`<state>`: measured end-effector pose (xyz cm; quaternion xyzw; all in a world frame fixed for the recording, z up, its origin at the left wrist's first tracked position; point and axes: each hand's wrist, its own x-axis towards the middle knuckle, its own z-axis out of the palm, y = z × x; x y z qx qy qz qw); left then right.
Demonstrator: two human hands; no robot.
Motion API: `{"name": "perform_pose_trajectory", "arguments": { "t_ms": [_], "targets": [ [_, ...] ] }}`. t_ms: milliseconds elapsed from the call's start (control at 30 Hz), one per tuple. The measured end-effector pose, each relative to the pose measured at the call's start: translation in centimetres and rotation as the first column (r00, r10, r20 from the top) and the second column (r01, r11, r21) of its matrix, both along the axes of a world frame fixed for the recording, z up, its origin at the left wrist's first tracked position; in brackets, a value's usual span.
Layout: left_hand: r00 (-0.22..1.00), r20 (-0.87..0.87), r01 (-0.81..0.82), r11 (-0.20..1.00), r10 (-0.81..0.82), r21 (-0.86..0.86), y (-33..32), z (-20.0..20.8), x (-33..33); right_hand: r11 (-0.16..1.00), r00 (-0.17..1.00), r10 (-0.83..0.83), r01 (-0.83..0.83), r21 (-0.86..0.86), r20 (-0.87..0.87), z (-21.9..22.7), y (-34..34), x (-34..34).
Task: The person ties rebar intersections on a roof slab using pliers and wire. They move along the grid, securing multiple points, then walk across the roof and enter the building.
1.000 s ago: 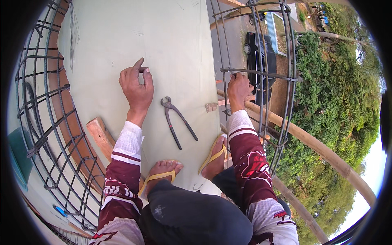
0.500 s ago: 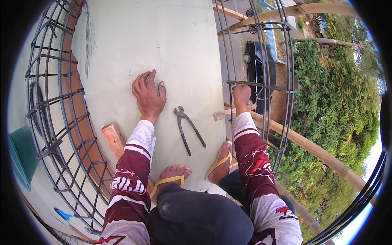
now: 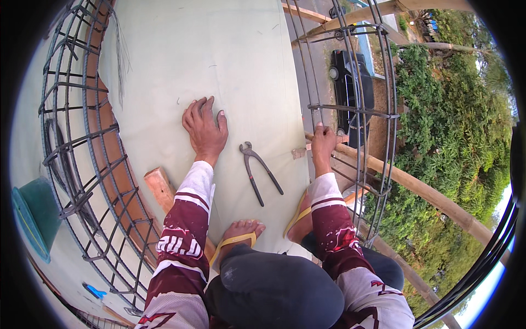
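My left hand (image 3: 205,130) lies palm down with fingers spread on a pale green sheet (image 3: 252,66), holding nothing. To its lower right, on the same sheet, are end-cutting pincers (image 3: 253,170) with dark handles spread apart. My right hand (image 3: 324,145) is closed at the near side of a steel rebar cage (image 3: 359,111), beyond the sheet's right edge. Its fingers curl about one of the cage's long bars, though the grip is partly hidden. The cage's crosswise ties sit just above that hand.
Another rebar cage (image 3: 93,131) runs along the left, with a wood block (image 3: 159,186) beside it. A green container (image 3: 38,216) lies farther left. Bamboo poles (image 3: 427,189) cross on the right, above a road with a black vehicle (image 3: 345,82). My sandalled feet (image 3: 241,236) rest on the sheet.
My right hand has moved down from the crosswise tie, nearer to me. The left hand remains flat on the sheet. The whole view has shifted slightly.
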<state>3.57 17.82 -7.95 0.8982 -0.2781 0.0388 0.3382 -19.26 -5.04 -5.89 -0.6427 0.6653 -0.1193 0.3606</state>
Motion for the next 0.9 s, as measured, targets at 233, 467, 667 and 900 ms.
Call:
{"name": "perform_pose_trajectory", "arguments": {
  "t_ms": [233,467,667,900],
  "targets": [
    [1.000,0.004,0.020,0.999,-0.020,0.049,0.3,-0.4,-0.1,0.839,0.805,0.536,-0.541,0.056,-0.256,4.1,17.1,-1.2],
    [0.999,0.018,0.027,0.999,-0.028,0.038,-0.2,-0.3,-0.3,0.887,0.894,0.444,-0.448,-0.114,-0.056,1.9,19.4,-2.9],
    [0.999,0.021,0.035,0.998,-0.036,0.051,0.2,-0.5,-0.3,0.932,0.933,0.346,-0.328,0.156,-0.103,3.4,21.6,0.0],
    [0.999,0.020,0.033,0.998,-0.035,0.061,0.0,-0.4,-0.2,0.986,0.990,0.130,-0.135,-0.095,-0.052,2.2,17.4,-2.6]
  ]
}}
